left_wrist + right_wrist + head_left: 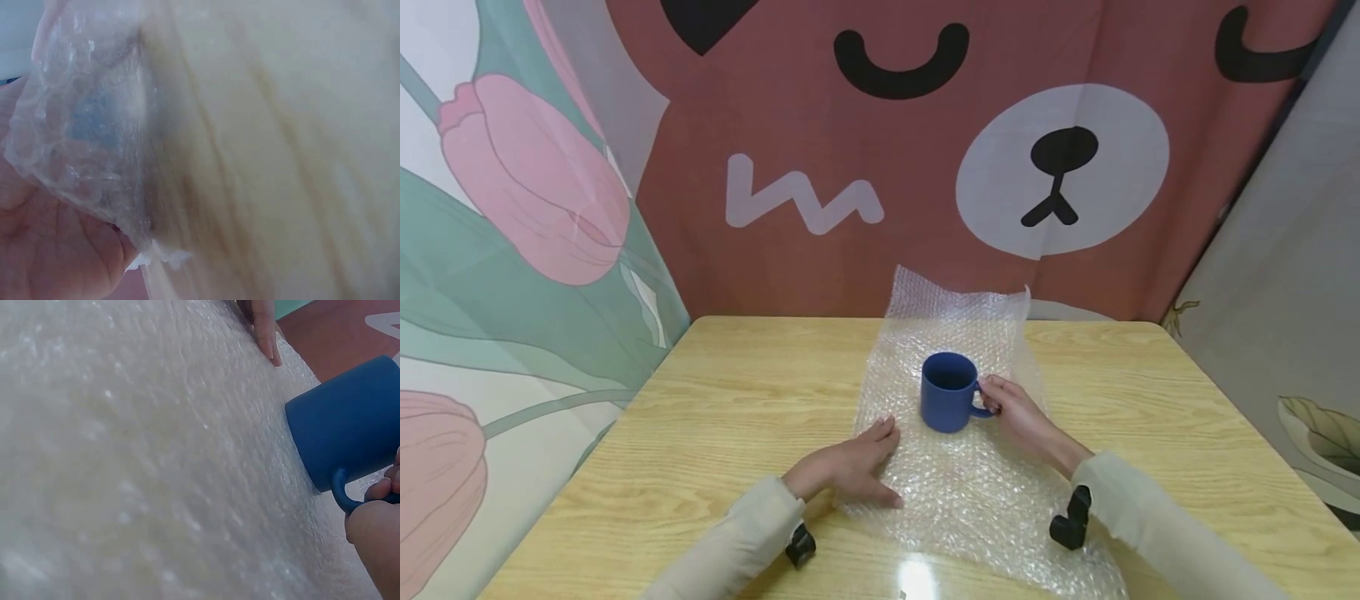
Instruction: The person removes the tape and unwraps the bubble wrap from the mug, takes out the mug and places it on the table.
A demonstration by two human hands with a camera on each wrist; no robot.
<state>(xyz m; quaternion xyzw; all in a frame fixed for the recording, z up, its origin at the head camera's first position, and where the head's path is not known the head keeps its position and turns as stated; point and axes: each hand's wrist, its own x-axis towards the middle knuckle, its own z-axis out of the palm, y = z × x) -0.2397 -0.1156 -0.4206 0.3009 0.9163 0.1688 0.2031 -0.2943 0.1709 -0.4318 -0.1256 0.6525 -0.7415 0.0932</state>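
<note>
A blue mug [946,402] stands upright on a long sheet of bubble wrap [955,492], its handle pointing right. My right hand [1018,417] pinches that handle; in the right wrist view, thumb and fingers close round the handle [341,490]. Left of the mug, my left hand [857,468] lies at the wrap's left edge, fingers extended and thumb spread toward me. Seen from the left wrist, the edge of the bubble wrap [81,150] overlaps part of the palm [56,250], and the fingers are mostly hidden behind it.
The wrap lies on a light wooden table [760,383], its far end rising against a brown cloth backdrop [805,275] with a printed bear face. Patterned cloth [535,333] hangs at the left, and grey cloth [1262,292] at the right. Each sleeve carries a black wrist camera [1070,521].
</note>
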